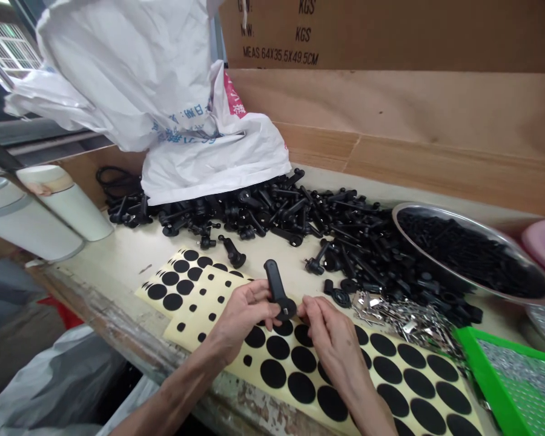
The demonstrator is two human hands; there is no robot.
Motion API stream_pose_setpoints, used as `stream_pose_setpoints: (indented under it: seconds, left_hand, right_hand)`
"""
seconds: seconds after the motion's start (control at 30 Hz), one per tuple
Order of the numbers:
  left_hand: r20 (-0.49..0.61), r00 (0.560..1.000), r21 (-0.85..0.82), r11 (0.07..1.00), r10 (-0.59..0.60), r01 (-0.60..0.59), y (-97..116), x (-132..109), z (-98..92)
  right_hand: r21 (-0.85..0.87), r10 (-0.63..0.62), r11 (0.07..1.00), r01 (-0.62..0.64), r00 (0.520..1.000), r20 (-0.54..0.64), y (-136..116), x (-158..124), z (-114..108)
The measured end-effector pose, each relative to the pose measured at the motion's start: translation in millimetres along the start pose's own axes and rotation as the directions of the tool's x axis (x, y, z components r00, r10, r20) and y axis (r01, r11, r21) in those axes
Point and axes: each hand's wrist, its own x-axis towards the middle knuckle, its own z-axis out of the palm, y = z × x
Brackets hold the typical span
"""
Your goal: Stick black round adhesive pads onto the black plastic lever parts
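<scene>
My left hand (247, 312) grips a black plastic crank-shaped part (276, 281), a straight arm with a round disc at its lower end and a small metal bit in the disc. Just right of the disc is my right hand (324, 324), its thumb and forefinger pinched together; whatever they hold, if anything, is too small to name. Under both hands lie pale yellow sheets (263, 402) of black round stickers (302, 386), some large and some small. A similar black part (232, 251) rests on the table behind my left hand.
Many black parts (272, 209) are heaped along the back, below a white sack (209, 163). To the right are a metal bowl (472, 251) of black pieces, small metal clips (404, 318) and a green tray (495, 375). Two pale bottles (66, 203) stand left.
</scene>
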Motion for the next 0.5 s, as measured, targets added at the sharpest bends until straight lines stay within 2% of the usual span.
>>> stream_pose_setpoints:
  seconds: [0.07,0.17,0.3,0.4,0.5]
  left_hand:
    - [-0.001,1.0,-0.002,1.0,0.01,-0.01,0,-1,0.4]
    - [0.039,0.999,-0.065,0.997,-0.027,0.03,1,-3,-0.1]
    - [0.101,0.993,-0.18,0.981,-0.056,0.074,4,-5,-2.1]
    - [0.066,0.998,-0.209,0.977,-0.014,0.028,4,-5,-2.1]
    - [0.06,0.998,-0.237,0.971,0.024,-0.01,4,-9,0.5]
  right_hand:
    - [-0.036,0.012,0.999,-0.012,1.0,-0.004,0,0,1]
    - [-0.138,-0.005,0.99,-0.006,0.997,-0.08,5,0,2]
    - [-0.073,0.003,0.997,-0.016,0.986,-0.169,15,6,-2]
    - [0.208,0.065,0.976,-0.061,0.998,-0.011,13,10,-5]
    - [0.537,0.09,0.828,-0.163,0.983,0.16,2,7,3]
